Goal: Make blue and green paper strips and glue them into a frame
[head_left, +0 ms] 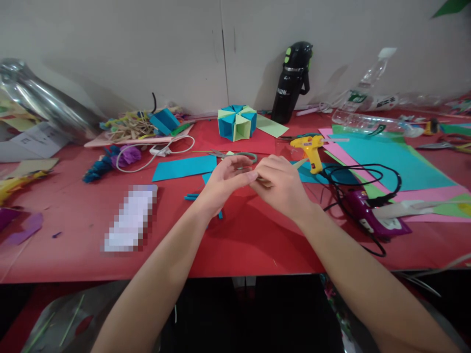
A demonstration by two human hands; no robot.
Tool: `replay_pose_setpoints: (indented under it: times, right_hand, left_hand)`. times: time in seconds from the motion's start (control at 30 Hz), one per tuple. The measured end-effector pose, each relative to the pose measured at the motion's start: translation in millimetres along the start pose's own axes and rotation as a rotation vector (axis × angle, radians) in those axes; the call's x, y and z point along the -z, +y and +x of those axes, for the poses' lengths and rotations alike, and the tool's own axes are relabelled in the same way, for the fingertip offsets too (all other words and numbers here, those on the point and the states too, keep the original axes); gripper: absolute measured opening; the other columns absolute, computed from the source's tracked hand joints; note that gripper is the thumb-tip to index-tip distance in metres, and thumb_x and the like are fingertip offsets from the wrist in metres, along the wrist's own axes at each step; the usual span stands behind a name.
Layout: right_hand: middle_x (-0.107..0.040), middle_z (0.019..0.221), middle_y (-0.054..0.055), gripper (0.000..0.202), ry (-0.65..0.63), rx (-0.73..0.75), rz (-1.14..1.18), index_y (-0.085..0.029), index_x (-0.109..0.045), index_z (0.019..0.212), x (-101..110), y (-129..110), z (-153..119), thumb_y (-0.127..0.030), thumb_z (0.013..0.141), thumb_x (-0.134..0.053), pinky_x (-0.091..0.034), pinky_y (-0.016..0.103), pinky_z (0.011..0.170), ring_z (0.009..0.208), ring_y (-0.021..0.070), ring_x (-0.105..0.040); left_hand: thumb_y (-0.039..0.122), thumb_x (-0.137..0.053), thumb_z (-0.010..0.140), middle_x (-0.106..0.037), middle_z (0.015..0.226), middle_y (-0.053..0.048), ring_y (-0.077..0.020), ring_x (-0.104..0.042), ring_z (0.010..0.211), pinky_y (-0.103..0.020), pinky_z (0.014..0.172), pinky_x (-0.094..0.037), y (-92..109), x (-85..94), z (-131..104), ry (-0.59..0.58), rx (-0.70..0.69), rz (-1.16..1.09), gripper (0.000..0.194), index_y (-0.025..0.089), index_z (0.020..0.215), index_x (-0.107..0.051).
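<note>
My right hand (285, 189) is closed on a narrow pale yellow-green strip, seemingly paper (300, 163); one end sticks out past the knuckles, and the rest is mostly covered by the fingers. Beside it, my left hand (223, 185) is curved with its thumb and fingers apart, the thumb tip touching the right fingertips. Behind the hands lie scissors (250, 157), partly hidden. A blue paper rectangle (184, 168) lies left of them, with small rolled blue pieces (192, 197) nearer me. Farther back stands a folded blue and pale-green paper ring (237, 122).
A yellow glue gun (312, 151) and a purple one (362, 208) with tangled black cords lie right. Coloured sheets (397, 159), a black flask (290, 83) and plastic bottles (375, 122) stand or lie behind. A blurred-out phone (130, 218) rests left on the red table (250, 245).
</note>
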State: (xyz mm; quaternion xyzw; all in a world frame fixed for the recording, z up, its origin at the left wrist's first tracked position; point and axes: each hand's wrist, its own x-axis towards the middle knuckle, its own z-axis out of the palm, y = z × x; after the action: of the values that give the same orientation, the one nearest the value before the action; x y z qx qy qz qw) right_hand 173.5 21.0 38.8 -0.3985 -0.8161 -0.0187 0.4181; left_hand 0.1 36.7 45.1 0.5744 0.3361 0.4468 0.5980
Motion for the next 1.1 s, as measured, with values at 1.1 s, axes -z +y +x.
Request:
replay_pose_setpoints:
  times: [1.1]
  right_hand:
    - [-0.063, 0.075, 0.004, 0.035, -0.056, 0.016, 0.013, -0.020, -0.064, 0.074, -3.3, 7.6, -0.5, -0.037, 0.104, -0.054, -0.038, 0.034, 0.073, 0.075, 0.0187, -0.051]
  left_hand:
    - [0.029, -0.084, 0.073, -0.067, 0.122, -0.013, -0.0238, -0.065, 0.108, -0.040, 0.093, -0.055, 1.9, 4.8, 1.6, 0.100, -0.050, 0.058, 0.042, 0.016, 0.108, -0.065]
